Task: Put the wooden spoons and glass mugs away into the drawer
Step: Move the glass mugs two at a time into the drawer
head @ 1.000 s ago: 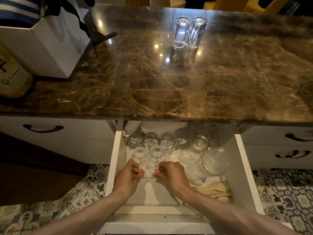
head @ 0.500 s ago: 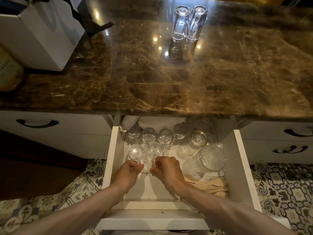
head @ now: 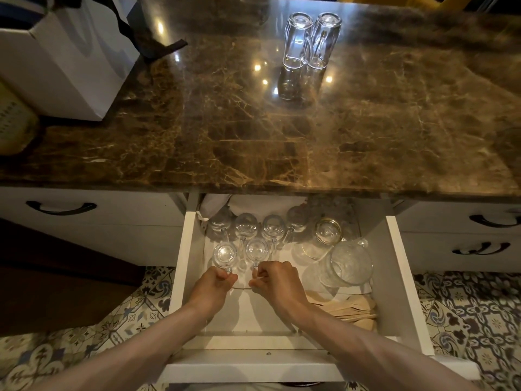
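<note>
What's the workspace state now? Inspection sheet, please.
Surface: glossy brown marble countertop, lamp glare on it.
Job's things: two glass mugs side by side on the countertop; drawer open; front-left mug and front-right mug inside it, a row of mugs behind them; wooden spoons at its front right.
Clutter: white bag with black strap at countertop's left; glass jug and jars in drawer's right half.
Hands: left hand pinches front-left mug's handle; right hand pinches front-right mug's handle.
Cables: nothing seen.
Surroundings: patterned floor tiles; closed drawers either side.
</note>
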Motion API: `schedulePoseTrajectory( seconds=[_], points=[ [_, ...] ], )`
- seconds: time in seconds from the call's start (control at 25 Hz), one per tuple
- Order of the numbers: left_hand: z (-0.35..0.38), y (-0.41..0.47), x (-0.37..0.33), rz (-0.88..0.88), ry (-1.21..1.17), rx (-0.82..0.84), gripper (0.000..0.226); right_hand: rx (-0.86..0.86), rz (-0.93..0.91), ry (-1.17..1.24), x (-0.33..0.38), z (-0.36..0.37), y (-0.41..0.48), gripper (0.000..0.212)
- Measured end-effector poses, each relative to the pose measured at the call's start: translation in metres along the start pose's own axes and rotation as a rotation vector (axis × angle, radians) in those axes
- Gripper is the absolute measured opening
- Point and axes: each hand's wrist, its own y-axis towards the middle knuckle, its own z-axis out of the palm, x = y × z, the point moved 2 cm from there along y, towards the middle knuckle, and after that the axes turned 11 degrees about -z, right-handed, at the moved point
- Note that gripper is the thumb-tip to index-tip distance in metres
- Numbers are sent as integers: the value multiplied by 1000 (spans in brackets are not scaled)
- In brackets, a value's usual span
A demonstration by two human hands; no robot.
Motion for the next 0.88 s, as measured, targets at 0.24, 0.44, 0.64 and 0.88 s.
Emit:
schedulePoseTrajectory(
  seconds=[0.24,0.44,0.64,0.88],
  points=[
    [-1,-1,-4,-64,-83,50,21,90,11,-63,4,-9,-2,15],
    [-16,-14,-9,-178,-134,335,59,366,91,-155,15,-33,-4,64],
    [-40,-50,-35,-69,-117,482,61,299,3,14,44,-86,-15,49],
    [-60,-85,-119,411,-93,375,44,36,-114,137,75,-161,-7,34]
  ],
)
